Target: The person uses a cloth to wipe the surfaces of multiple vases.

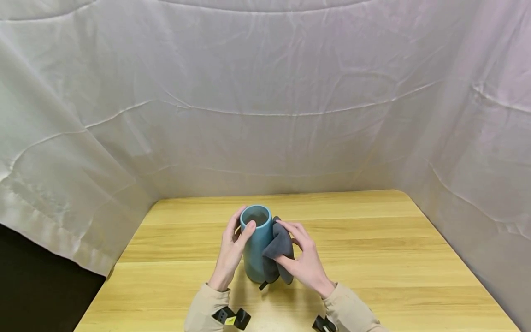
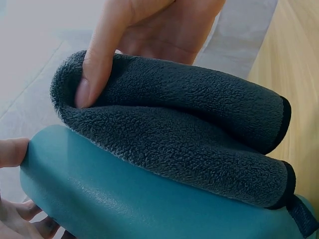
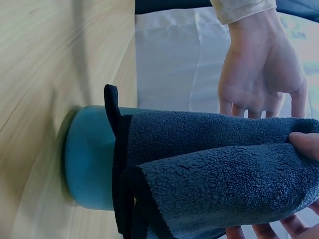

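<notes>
A tall blue-teal vase (image 1: 253, 258) with an open round top stands upright on the wooden table. My left hand (image 1: 232, 251) grips it near the rim, thumb at the front edge and fingers round the far left side. In my right hand (image 1: 304, 263) is a folded dark grey cloth (image 1: 279, 251), held against the vase's right side. The left wrist view shows the right thumb tucked into the fold of the cloth (image 2: 164, 134), which lies along the vase (image 2: 129, 199). A black loop (image 3: 111, 102) hangs from the cloth's lower edge in the right wrist view.
The light wood table (image 1: 373, 258) extends to both sides of the vase. Pale grey fabric (image 1: 265, 143) hangs behind and on both sides of it. A dark area (image 1: 37, 281) shows at the lower left. Each sleeve carries a small black wrist camera (image 1: 232, 317).
</notes>
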A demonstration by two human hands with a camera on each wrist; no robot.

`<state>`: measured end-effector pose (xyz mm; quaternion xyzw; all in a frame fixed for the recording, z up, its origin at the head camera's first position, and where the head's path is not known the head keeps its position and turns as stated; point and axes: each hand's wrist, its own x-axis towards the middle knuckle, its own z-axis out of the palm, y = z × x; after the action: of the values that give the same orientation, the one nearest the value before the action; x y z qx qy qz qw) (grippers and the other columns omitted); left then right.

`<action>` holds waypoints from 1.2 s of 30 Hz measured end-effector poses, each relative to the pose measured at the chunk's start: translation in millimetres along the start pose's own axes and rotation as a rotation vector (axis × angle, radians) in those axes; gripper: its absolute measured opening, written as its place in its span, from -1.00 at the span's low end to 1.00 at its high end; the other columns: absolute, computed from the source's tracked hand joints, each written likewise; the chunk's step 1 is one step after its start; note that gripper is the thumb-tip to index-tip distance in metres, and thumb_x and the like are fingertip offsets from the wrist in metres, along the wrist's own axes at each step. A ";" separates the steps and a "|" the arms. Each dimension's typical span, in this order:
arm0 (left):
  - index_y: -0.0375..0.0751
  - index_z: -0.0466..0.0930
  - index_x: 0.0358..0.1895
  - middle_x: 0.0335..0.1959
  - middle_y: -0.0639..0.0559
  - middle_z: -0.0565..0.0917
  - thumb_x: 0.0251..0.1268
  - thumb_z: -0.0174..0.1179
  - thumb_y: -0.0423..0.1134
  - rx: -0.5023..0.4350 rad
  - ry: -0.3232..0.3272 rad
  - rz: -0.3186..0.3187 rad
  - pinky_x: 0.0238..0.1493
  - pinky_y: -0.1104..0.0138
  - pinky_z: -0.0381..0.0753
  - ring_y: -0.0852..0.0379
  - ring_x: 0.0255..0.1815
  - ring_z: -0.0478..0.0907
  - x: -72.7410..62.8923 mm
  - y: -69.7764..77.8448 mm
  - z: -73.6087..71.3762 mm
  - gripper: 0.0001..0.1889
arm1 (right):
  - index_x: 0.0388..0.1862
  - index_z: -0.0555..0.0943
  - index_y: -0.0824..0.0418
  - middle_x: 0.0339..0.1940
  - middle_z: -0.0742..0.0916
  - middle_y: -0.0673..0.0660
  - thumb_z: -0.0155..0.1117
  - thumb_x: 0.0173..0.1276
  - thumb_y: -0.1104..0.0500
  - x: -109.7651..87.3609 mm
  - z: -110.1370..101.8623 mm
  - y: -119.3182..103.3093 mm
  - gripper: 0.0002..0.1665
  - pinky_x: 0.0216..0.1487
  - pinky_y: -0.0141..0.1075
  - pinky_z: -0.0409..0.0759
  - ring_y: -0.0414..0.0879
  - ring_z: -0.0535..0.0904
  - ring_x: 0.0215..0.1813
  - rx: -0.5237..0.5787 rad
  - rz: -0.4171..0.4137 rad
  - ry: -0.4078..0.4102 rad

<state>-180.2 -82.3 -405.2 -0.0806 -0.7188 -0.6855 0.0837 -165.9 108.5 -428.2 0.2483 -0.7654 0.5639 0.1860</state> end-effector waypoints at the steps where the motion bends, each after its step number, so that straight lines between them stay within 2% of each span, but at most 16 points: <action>1: -0.06 0.27 0.51 0.46 -0.13 0.40 0.47 0.16 -0.18 0.000 0.000 0.002 0.55 -0.10 0.19 -0.11 0.50 0.30 0.0 0.0 0.0 -0.41 | 0.40 0.50 0.10 0.18 0.63 0.12 0.55 0.15 0.26 -0.2 0.0 0.0 -0.20 0.10 -0.19 0.67 -0.20 0.54 0.22 0.000 -0.002 -0.001; 18: -0.05 0.28 0.51 0.47 -0.13 0.41 0.48 0.15 -0.19 0.008 0.005 0.010 0.52 -0.10 0.22 -0.12 0.48 0.31 -0.1 0.0 0.7 -0.42 | 0.41 0.50 0.07 0.17 0.63 0.10 0.54 0.16 0.26 1.3 0.2 -3.8 -0.20 0.12 -0.23 0.66 -0.20 0.55 0.22 -0.001 0.011 0.000; 23: -0.10 0.28 0.51 0.46 -0.17 0.41 0.50 0.13 -0.18 0.030 0.005 0.031 0.49 -0.11 0.25 -0.15 0.47 0.33 0.2 -0.5 0.4 -0.43 | 0.41 0.50 0.07 0.16 0.63 0.11 0.54 0.16 0.28 5.8 -1.4 -7.7 -0.20 0.12 -0.20 0.65 -0.21 0.54 0.20 0.004 -0.010 0.003; 30: -0.08 0.28 0.51 0.47 -0.15 0.40 0.49 0.13 -0.19 0.019 0.001 0.020 0.51 -0.09 0.24 -0.13 0.48 0.32 -0.2 -0.2 0.2 -0.43 | 0.40 0.50 0.12 0.15 0.63 0.14 0.54 0.15 0.29 6.6 -1.1 -5.0 -0.20 0.11 -0.16 0.66 -0.20 0.55 0.19 0.008 -0.044 0.003; 36: -0.06 0.27 0.52 0.48 -0.14 0.39 0.49 0.13 -0.19 0.010 -0.004 0.015 0.51 -0.08 0.24 -0.12 0.48 0.32 -0.5 0.1 -0.2 -0.43 | 0.39 0.52 0.10 0.14 0.64 0.11 0.56 0.14 0.25 0.6 0.8 3.4 -0.20 0.06 -0.22 0.67 -0.11 0.57 0.20 -0.032 0.000 -0.005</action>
<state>-179.7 -82.5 -405.2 -0.0868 -0.7219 -0.6810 0.0876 -168.4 108.4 -430.7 0.2469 -0.7747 0.5510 0.1880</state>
